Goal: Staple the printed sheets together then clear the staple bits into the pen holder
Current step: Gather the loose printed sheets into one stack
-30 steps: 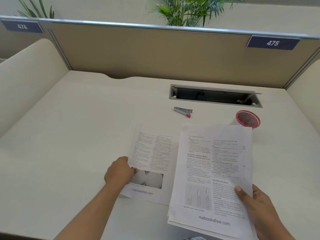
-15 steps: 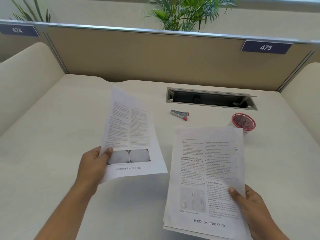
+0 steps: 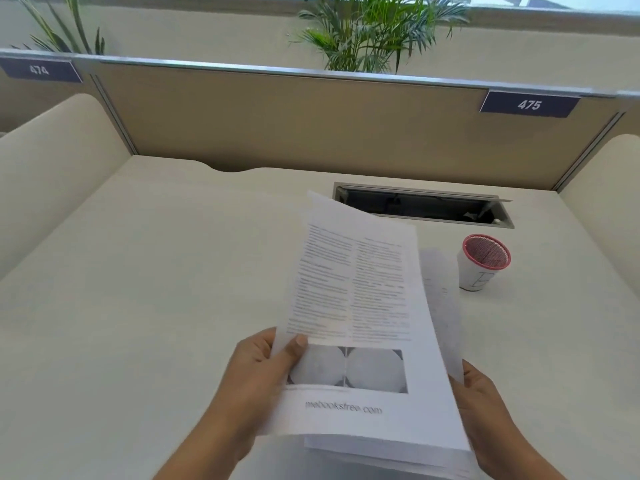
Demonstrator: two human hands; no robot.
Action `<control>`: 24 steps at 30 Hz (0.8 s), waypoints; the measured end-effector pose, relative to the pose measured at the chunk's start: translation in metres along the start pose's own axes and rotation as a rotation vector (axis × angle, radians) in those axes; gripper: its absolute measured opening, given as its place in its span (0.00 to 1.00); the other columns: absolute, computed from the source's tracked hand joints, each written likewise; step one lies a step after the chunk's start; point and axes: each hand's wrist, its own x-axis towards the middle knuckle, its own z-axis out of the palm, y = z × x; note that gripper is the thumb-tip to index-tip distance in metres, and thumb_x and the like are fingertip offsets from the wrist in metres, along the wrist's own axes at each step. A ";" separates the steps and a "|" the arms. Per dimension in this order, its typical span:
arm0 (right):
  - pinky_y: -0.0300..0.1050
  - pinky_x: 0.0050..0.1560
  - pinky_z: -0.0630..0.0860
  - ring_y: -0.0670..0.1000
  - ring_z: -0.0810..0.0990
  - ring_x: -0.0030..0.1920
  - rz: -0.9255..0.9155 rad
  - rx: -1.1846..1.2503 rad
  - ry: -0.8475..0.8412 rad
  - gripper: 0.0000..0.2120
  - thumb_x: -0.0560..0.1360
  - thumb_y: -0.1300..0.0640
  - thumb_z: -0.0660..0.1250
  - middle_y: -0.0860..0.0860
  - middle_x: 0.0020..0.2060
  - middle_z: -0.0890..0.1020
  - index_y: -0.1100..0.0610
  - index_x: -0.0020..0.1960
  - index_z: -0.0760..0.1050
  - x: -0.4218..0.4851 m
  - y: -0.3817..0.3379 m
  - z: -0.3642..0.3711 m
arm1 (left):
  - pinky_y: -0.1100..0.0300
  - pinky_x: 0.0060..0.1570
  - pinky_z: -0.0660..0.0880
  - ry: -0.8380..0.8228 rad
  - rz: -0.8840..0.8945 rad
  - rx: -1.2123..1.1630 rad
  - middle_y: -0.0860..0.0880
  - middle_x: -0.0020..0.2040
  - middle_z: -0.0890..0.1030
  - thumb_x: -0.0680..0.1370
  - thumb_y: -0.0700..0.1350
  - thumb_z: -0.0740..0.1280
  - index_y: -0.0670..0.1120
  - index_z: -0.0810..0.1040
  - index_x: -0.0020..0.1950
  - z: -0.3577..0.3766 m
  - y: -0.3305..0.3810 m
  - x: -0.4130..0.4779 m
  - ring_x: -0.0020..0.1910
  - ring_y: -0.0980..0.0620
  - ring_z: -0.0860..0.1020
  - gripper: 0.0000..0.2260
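Note:
The printed sheets [image 3: 360, 306] are held up above the desk, the page with two round grey pictures on top of the stack. My left hand [image 3: 259, 372] pinches that top page at its lower left edge, thumb on the front. At the right edge, my right hand [image 3: 481, 400] grips the stack underneath, mostly hidden behind the paper. The pen holder [image 3: 483, 261], a white cup with a red mesh rim, stands on the desk to the right of the sheets. The stapler is hidden behind the raised sheets.
An open cable tray slot [image 3: 422, 206] is cut into the desk [image 3: 138, 306] behind the sheets. A tan partition [image 3: 277, 119] with labels 474 and 475 closes the back; padded side walls flank the desk. Plants stand beyond the partition.
My left hand lifted the single page off the desk and carried it right, onto the stack in my right hand. The sheets now cover the stapler.

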 end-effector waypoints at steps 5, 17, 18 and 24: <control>0.44 0.27 0.78 0.57 0.82 0.29 0.014 -0.023 -0.054 0.06 0.75 0.66 0.68 0.62 0.37 0.86 0.60 0.50 0.81 -0.003 -0.013 0.008 | 0.39 0.57 0.79 -0.021 -0.013 0.084 0.50 0.49 0.88 0.81 0.44 0.67 0.48 0.86 0.51 0.014 -0.013 0.001 0.49 0.45 0.86 0.08; 0.59 0.40 0.82 0.65 0.84 0.46 0.024 0.150 -0.121 0.12 0.75 0.59 0.66 0.63 0.51 0.85 0.59 0.58 0.79 -0.009 -0.014 0.012 | 0.60 0.42 0.76 0.215 0.110 0.349 0.57 0.44 0.85 0.73 0.55 0.75 0.54 0.82 0.51 0.003 -0.012 0.013 0.44 0.54 0.82 0.10; 0.60 0.39 0.81 0.65 0.84 0.45 0.024 0.154 -0.131 0.12 0.75 0.59 0.66 0.63 0.51 0.84 0.59 0.58 0.79 -0.010 -0.014 0.012 | 0.61 0.43 0.76 0.200 0.094 0.291 0.57 0.48 0.85 0.73 0.56 0.75 0.54 0.81 0.53 0.002 -0.011 0.017 0.47 0.54 0.83 0.13; 0.56 0.38 0.82 0.63 0.84 0.44 0.040 0.158 -0.198 0.14 0.75 0.55 0.65 0.64 0.51 0.84 0.59 0.59 0.78 -0.015 -0.018 0.017 | 0.49 0.61 0.77 -0.245 -0.220 -0.110 0.49 0.57 0.86 0.80 0.56 0.65 0.49 0.82 0.62 0.004 0.002 0.035 0.56 0.48 0.84 0.16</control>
